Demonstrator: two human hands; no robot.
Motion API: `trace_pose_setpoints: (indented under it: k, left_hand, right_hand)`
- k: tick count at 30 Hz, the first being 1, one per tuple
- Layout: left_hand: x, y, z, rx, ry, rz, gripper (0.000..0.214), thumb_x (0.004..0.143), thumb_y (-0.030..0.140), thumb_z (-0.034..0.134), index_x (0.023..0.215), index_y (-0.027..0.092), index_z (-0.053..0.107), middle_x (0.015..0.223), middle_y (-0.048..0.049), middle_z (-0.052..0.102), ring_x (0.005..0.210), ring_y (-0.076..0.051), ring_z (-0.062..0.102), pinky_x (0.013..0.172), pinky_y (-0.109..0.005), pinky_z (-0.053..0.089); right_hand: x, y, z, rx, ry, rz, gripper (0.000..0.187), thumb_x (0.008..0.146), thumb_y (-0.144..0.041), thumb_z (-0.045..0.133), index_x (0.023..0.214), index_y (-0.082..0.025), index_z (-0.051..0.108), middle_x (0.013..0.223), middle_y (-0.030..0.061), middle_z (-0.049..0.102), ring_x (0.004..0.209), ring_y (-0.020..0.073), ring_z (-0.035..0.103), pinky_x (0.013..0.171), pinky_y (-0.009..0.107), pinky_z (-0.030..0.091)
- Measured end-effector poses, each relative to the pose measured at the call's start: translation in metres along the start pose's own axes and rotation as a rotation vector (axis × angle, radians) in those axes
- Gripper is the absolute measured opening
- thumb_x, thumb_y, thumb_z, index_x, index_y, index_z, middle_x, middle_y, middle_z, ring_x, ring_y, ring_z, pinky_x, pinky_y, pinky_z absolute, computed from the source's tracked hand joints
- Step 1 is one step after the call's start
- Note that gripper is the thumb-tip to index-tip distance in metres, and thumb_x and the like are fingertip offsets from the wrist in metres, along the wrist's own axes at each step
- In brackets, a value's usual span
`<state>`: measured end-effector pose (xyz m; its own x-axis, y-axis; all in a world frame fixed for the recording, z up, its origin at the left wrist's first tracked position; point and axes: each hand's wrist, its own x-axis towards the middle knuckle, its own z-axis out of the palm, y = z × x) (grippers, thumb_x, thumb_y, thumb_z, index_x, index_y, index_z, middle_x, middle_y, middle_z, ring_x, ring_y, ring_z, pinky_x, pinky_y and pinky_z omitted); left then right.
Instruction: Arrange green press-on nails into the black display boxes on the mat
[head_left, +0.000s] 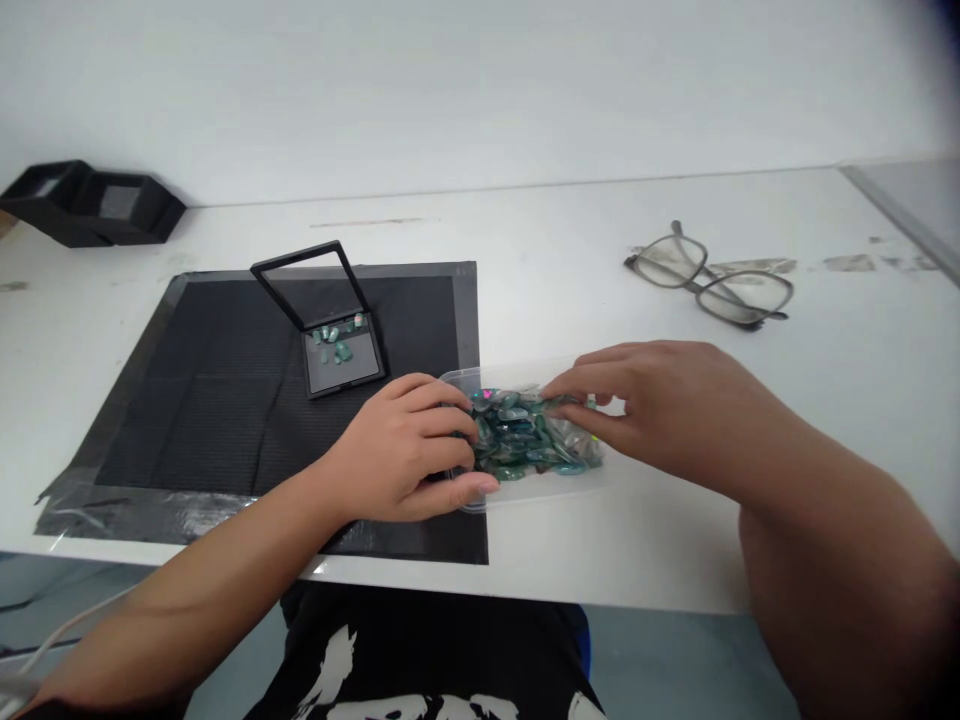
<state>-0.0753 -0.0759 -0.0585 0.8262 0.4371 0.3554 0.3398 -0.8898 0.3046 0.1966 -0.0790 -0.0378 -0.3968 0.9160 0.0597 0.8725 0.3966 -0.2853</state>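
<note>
A clear plastic container (469, 378) full of small glossy green and teal pieces (517, 430) sits over the right edge of the black mat. My left hand (412, 445) lies over the container's left end, its fingers curled on the rim and the thumb along the near side. At the container's far right, my right hand (637, 400) has its thumb and forefinger pinched together at a green piece on the pile; the fingertips partly hide it. On the mat stands an opened black display case (345, 382), its lid frame tilted up, with several similar green pieces inside.
The black mat (202, 400) is taped to the white table (555, 260). Eyeglasses (709, 280) lie at the back right. Black boxes (124, 205) stand at the back left, close to the wall. The table's front edge runs just before my body.
</note>
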Motion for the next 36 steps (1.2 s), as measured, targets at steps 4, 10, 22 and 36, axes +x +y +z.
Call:
trace_pose_setpoints:
  k: [4, 10, 22, 36]
  left_hand:
    - [-0.001, -0.003, 0.003, -0.026, 0.128, 0.008, 0.021, 0.090, 0.039, 0.066, 0.079, 0.021, 0.070, 0.091, 0.0021, 0.077, 0.102, -0.019, 0.068, 0.098, -0.034, 0.047]
    - [-0.001, -0.003, 0.003, -0.070, 0.111, -0.019, 0.018, 0.090, 0.037, 0.067, 0.084, 0.021, 0.070, 0.089, 0.0023, 0.077, 0.100, -0.019, 0.068, 0.096, -0.035, 0.048]
    - [-0.001, -0.002, 0.004, -0.058, 0.135, -0.027, 0.018, 0.091, 0.037, 0.065, 0.089, 0.021, 0.073, 0.088, 0.0032, 0.078, 0.098, -0.018, 0.069, 0.096, -0.035, 0.047]
    - [-0.001, 0.006, 0.018, -0.136, 0.259, -0.112, 0.029, 0.091, 0.038, 0.064, 0.113, 0.020, 0.067, 0.107, -0.0047, 0.075, 0.106, -0.020, 0.067, 0.099, -0.037, 0.049]
  right_hand:
    - [-0.001, 0.009, -0.008, 0.115, 0.018, -0.080, 0.017, 0.089, -0.040, 0.064, 0.093, -0.033, 0.079, 0.077, -0.0029, 0.075, 0.061, 0.0151, 0.062, 0.055, 0.028, 0.041]
    - [0.000, 0.012, -0.009, 0.286, 0.034, -0.119, 0.018, 0.090, -0.045, 0.067, 0.093, -0.033, 0.080, 0.087, -0.0019, 0.078, 0.059, 0.0131, 0.061, 0.051, 0.028, 0.044]
    - [0.003, 0.008, -0.003, 0.325, 0.088, -0.229, 0.017, 0.088, -0.043, 0.072, 0.081, -0.029, 0.078, 0.069, -0.0038, 0.075, 0.046, 0.0089, 0.053, 0.043, 0.026, 0.041]
    - [-0.005, -0.020, 0.002, 0.977, 0.166, -0.080, 0.017, 0.076, -0.022, 0.083, 0.087, -0.036, 0.081, 0.074, -0.0031, 0.077, 0.059, 0.0143, 0.068, 0.046, 0.026, 0.051]
